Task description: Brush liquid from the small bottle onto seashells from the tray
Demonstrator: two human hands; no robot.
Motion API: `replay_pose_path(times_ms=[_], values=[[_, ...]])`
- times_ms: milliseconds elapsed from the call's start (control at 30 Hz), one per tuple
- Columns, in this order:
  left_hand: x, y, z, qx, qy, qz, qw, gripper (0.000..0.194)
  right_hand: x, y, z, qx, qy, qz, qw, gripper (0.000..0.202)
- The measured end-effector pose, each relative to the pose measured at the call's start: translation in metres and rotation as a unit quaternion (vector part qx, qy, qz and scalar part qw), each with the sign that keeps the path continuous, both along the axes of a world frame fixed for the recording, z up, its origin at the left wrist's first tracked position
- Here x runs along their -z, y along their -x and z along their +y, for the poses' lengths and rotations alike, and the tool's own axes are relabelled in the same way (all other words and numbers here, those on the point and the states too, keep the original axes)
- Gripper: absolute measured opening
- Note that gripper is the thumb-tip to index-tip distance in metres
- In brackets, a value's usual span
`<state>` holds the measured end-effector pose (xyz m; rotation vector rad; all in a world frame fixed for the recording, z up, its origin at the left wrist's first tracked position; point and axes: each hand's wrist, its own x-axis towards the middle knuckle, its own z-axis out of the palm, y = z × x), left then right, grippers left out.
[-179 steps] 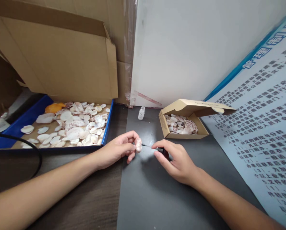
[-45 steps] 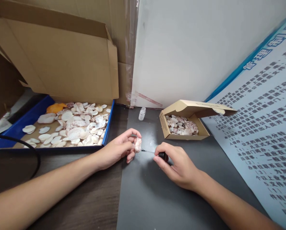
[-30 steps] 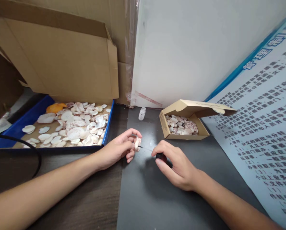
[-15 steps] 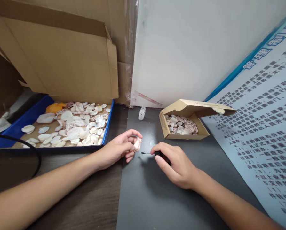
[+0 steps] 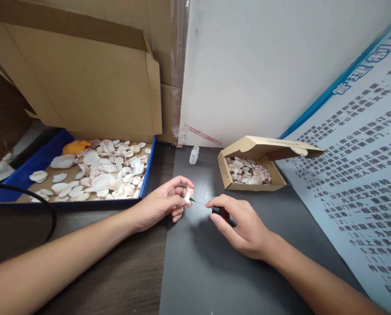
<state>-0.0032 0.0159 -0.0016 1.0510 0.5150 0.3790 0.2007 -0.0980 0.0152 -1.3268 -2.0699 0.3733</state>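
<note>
Between thumb and fingers, my left hand (image 5: 169, 201) pinches a small pinkish-white seashell (image 5: 188, 197) above the grey mat. My right hand (image 5: 239, 225) grips the black cap of a small applicator brush (image 5: 217, 210). Its thin stem points left, and the dark tip is at the shell's right side, seemingly touching it. Behind both hands stands a small clear bottle (image 5: 193, 155) with a pale label and no cap on it.
On the left, a blue-sided cardboard box (image 5: 148, 168) holds many loose shells, its lid raised. A smaller open carton (image 5: 226, 177) with shells stands back right. A black cable (image 5: 53, 218) curves at far left. A white panel (image 5: 248, 70) and a printed poster (image 5: 353, 175) border the desk.
The brush tip has moved up and left, from a small gap away to the shell's edge. My left hand and the shell have barely moved.
</note>
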Motion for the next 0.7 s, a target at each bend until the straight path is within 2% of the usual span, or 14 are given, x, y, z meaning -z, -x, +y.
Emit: replay_pose_path(times_ms=[233, 367, 600, 700], values=[[-0.0004, -0.0003, -0.0005, -0.004, -0.003, -0.007, 1.000, 0.032, 0.0005, -0.0001, 0.0008, -0.012, -0.025, 0.010, 1.000, 0.012], [0.0012, -0.0005, -0.0008, -0.006, -0.009, -0.011, 1.000, 0.032, -0.0001, 0.0002, 0.0011, 0.001, -0.003, -0.010, 1.000, 0.009], [0.0038, 0.0013, 0.0008, -0.005, -0.021, -0.017, 1.000, 0.030, 0.0002, -0.0001, 0.0002, -0.009, -0.018, -0.006, 1.000, 0.012], [0.0070, 0.0018, 0.0011, -0.002, -0.025, -0.019, 0.999, 0.029, -0.0001, -0.0001, -0.0002, 0.007, -0.011, -0.016, 1.000, 0.009]])
